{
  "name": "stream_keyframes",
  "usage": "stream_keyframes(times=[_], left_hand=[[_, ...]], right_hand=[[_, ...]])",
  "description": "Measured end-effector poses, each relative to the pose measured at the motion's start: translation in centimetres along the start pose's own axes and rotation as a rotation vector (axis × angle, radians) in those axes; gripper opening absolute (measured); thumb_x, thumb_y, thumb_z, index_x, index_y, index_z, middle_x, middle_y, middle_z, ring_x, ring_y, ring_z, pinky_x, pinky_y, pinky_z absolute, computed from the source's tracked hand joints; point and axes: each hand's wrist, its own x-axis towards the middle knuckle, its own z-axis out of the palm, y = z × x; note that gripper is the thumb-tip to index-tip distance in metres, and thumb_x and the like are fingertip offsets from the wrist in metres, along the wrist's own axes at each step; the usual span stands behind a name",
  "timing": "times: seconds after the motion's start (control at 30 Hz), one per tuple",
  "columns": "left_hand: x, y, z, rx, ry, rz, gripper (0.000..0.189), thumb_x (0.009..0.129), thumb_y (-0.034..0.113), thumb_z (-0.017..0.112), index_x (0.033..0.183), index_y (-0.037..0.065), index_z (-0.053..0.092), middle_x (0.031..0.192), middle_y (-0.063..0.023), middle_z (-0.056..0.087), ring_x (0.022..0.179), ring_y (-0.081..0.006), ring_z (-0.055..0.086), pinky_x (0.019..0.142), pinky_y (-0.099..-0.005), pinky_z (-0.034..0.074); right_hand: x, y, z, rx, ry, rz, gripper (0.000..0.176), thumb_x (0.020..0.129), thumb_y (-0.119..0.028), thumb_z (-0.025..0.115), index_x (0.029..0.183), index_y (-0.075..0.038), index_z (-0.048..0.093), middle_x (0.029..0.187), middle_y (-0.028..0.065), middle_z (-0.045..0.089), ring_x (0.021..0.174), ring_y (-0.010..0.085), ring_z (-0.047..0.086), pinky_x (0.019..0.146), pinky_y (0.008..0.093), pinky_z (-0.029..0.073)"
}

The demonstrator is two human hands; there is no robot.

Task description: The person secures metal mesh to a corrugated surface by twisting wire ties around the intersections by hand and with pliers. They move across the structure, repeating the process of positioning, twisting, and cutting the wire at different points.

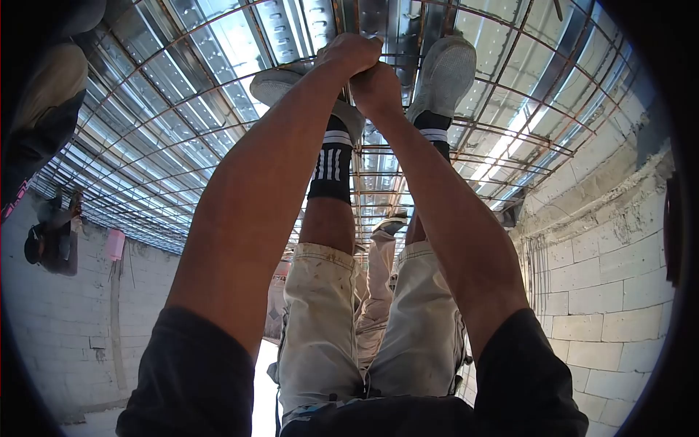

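Note:
My left hand (352, 53) is closed, its fingers curled at the rusty steel bar mesh (502, 73) in front of my shoes. My right hand (376, 89) is closed too and sits right against the left one, slightly nearer to me. What the fingers hold is hidden behind the hands. Under the mesh lies shiny corrugated metal decking (291, 33). My grey shoes stand on either side of my hands, the right-hand shoe (445, 73) showing most fully.
A co-worker (54, 237) in a dark cap is at the far left. Another person's leg (54, 80) is at the upper left, and trousered legs (376, 277) show behind mine. Pale block walls (597, 291) border the decking. A pink object (115, 244) is near the left wall.

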Motion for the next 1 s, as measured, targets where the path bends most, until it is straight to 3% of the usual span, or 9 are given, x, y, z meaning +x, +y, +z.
stream_keyframes(times=[0.13,0.23,0.33,0.43,0.53,0.63,0.83,0.93,1.0], left_hand=[[-3.2,0.2,-3.6,-0.223,-0.217,0.057,0.078,0.093,0.07,0.038,0.133,0.006,0.058,0.131,-0.0184,0.06,0.126,-0.0329,0.055,0.103,-0.0485,0.042],[-0.5,-3.3,-1.0,-0.446,-0.154,0.092,0.069,0.096,0.063,0.043,0.131,0.005,0.057,0.12,-0.0134,0.065,0.111,-0.0272,0.061,0.095,-0.0447,0.046],[-2.3,-5.9,1.8,-0.83,0.06,-0.03,0.049,0.099,0.046,0.051,0.125,0.005,0.059,0.109,-0.0073,0.067,0.097,-0.0196,0.061,0.087,-0.0395,0.049],[-5.9,-6.0,2.4,-1.144,-0.065,-0.21,0.034,0.1,0.031,0.055,0.12,0.004,0.06,0.099,-0.0027,0.065,0.092,-0.0139,0.059,0.083,-0.0357,0.05],[-6.4,-5.9,3.5,-1.124,-0.144,-0.206,0.03,0.099,0.029,0.056,0.117,0.005,0.06,0.1,-0.0029,0.065,0.093,-0.0145,0.06,0.084,-0.0354,0.05],[-6.3,-5.1,3.0,-1.027,-0.151,-0.099,0.026,0.099,0.029,0.057,0.111,0.006,0.059,0.101,-0.0026,0.064,0.093,-0.0146,0.061,0.084,-0.035,0.051],[-6.2,-5.4,2.4,-1.073,-0.145,-0.103,0.028,0.098,0.029,0.057,0.115,0.007,0.06,0.103,-0.0032,0.064,0.092,-0.0148,0.061,0.083,-0.0346,0.052],[-7.0,-7.6,2.3,-1.142,-0.195,-0.088,0.027,0.098,0.029,0.057,0.115,0.008,0.06,0.101,-0.0033,0.063,0.091,-0.0147,0.062,0.08,-0.0333,0.053],[-7.7,-9.2,1.9,-1.204,-0.175,-0.112,0.025,0.098,0.029,0.057,0.112,0.009,0.06,0.099,-0.0037,0.063,0.089,-0.0148,0.062,0.078,-0.0325,0.054]], right_hand=[[4.3,3.0,-2.8,-0.115,0.119,-0.282,0.025,0.088,-0.025,0.06,0.091,-0.003,0.071,0.086,0.0207,0.07,0.087,0.0386,0.068,0.075,0.0456,0.053],[5.9,3.0,-4.3,-0.165,0.067,-0.171,0.024,0.088,-0.027,0.062,0.096,-0.007,0.073,0.091,0.0167,0.072,0.087,0.0365,0.068,0.077,0.0458,0.053],[8.7,7.5,-3.0,-0.492,0.01,-0.393,0.034,0.086,-0.033,0.063,0.097,-0.002,0.072,0.1,0.024,0.069,0.098,0.0392,0.067,0.091,0.0441,0.052],[7.8,7.5,-2.7,-0.516,-0.036,-0.095,0.033,0.085,-0.032,0.063,0.099,-0.003,0.073,0.106,0.0232,0.069,0.103,0.0381,0.067,0.092,0.0429,0.053],[5.4,2.5,-4.3,-0.443,-0.044,0.252,0.033,0.084,-0.031,0.062,0.102,-0.005,0.073,0.11,0.0222,0.069,0.107,0.0364,0.066,0.092,0.0429,0.053],[4.4,0.6,-5.4,-0.405,-0.094,0.308,0.032,0.084,-0.028,0.061,0.102,-0.005,0.073,0.111,0.0206,0.07,0.108,0.0351,0.067,0.091,0.0427,0.054],[4.0,2.3,-4.0,-0.487,-0.163,0.188,0.022,0.082,-0.023,0.063,0.093,-0.007,0.073,0.098,0.0148,0.072,0.093,0.0316,0.071,0.083,0.0419,0.056],[3.4,5.6,-2.0,-0.308,-0.346,-0.076,0.013,0.081,-0.019,0.065,0.084,-0.007,0.07,0.082,0.0117,0.069,0.079,0.0296,0.069,0.073,0.0417,0.054],[2.2,5.8,0.2,-0.183,-0.227,-0.328,0.011,0.082,-0.017,0.067,0.079,-0.007,0.067,0.073,0.0106,0.066,0.069,0.0283,0.066,0.065,0.04,0.053]])
